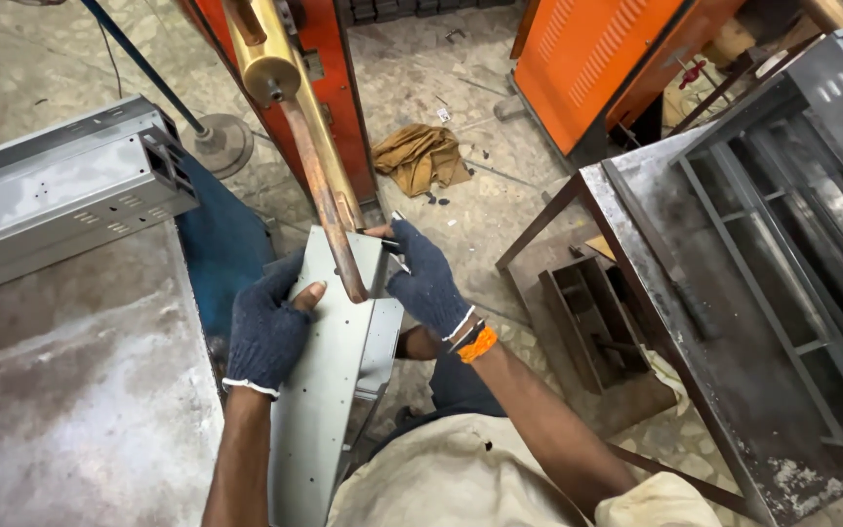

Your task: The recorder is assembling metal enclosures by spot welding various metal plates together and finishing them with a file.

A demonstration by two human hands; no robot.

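Observation:
My left hand (267, 327), in a dark blue knit glove with a bare fingertip showing, grips the left edge of a long grey sheet-metal channel (329, 390) with small holes. My right hand (428, 283), gloved the same way with an orange band at the wrist, holds the channel's upper right corner. A copper arm (322, 195) of an orange spot-welding machine (329, 88) reaches down over the channel's top end, its tip resting between my two hands.
A steel table (80, 390) at the left carries a long grey metal housing (60, 190). At the right stands a rusty table (724, 361) with a grey metal frame (792, 195). An orange cabinet (587, 59) and a brown rag (421, 156) are on the floor beyond.

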